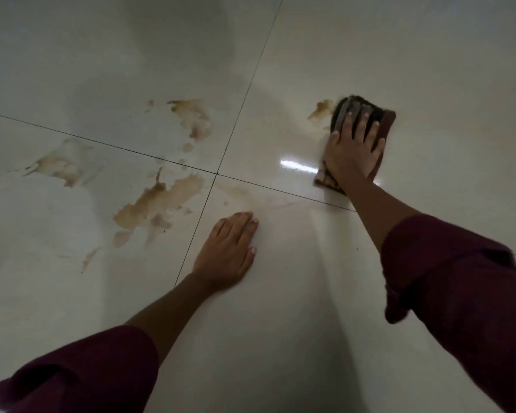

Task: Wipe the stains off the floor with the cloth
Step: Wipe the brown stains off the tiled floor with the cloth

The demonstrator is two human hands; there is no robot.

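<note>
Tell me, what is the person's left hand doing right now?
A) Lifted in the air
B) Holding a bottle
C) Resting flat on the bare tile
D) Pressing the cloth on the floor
C: the left hand lies palm-down on bare tile, while the right hand presses the cloth beside a brown stain.

Two bare forearms, each ending in a bare hand: left hand (225, 251), right hand (352, 153). Dark maroon sleeves, loose and pushed up: left sleeve (81, 374), right sleeve (465, 290). Soft folds in the cloth, a rumpled hem at the right cuff. Short, pale fingernails. No rings or bands visible.
</note>
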